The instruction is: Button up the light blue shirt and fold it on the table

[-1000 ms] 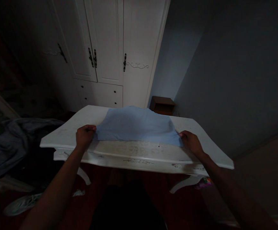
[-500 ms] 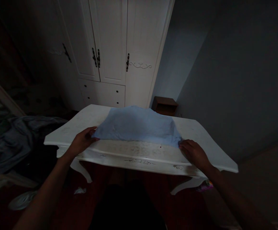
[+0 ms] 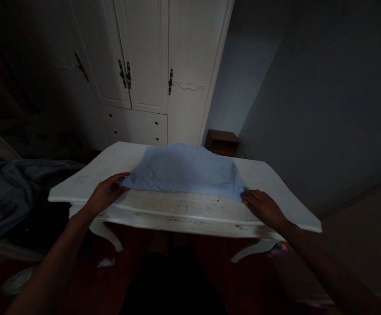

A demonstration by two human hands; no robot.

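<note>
A light blue cloth [image 3: 187, 170] lies spread over the middle of a white table [image 3: 173, 206]; whether it is a garment I cannot tell. Its near edge runs roughly straight between my two hands. At the near left corner, my left hand [image 3: 107, 190] pinches the fabric between thumb and fingers. My right hand [image 3: 263, 207] has its fingers closed on the near right corner, low against the tabletop. Faint creases cross the cloth close to both held corners.
Behind the table stands a white wardrobe [image 3: 144, 57] with dark handles. A small brown cabinet [image 3: 222, 141] is by the wall at the back right. Dark, rumpled fabric [image 3: 19, 188] is heaped at the left. Red flooring [image 3: 92, 291] shows beneath the table.
My view has swung slightly right, so the scene sits a little further left. Both hands keep their hold on the cloth's near corners, and the cloth looks almost unchanged.
</note>
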